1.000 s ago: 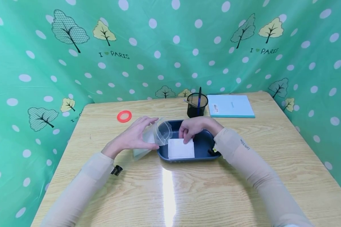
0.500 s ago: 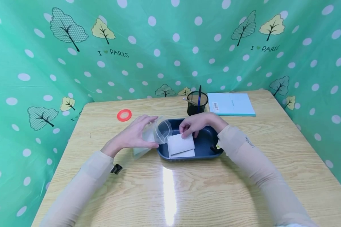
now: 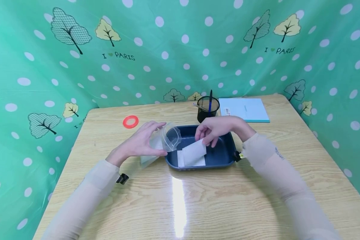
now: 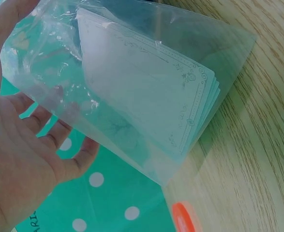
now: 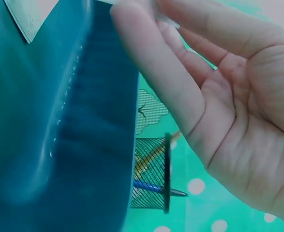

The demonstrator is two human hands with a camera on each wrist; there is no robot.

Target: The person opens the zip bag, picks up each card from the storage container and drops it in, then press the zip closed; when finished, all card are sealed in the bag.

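Note:
My left hand (image 3: 145, 141) grips a clear plastic bag (image 4: 132, 130), its mouth held wide toward the tray. Inside the bag lies a stack of white cards (image 4: 142, 82) with a printed ornamental border. My right hand (image 3: 211, 131) pinches the upper corner of a white card (image 3: 194, 153) between thumb and fingers, tilting it up over the dark blue tray (image 3: 222, 151). Beneath it, more white card (image 3: 180, 160) lies flat on the tray floor. In the right wrist view, fingertips (image 5: 129, 24) are at the top edge, and most of the pinched card is out of sight.
A black mesh pen cup (image 3: 205, 115) with a pen and pencil stands behind the tray. Right of it lies a light blue notebook (image 3: 246, 108). An orange-red ring (image 3: 130, 122), like a tape roll, lies at the back left of the wooden table (image 3: 138, 206).
My right hand has moved right and lifted a card by its corner from the white cards in the tray, tilting it. The left hand with the bag has stayed nearly still.

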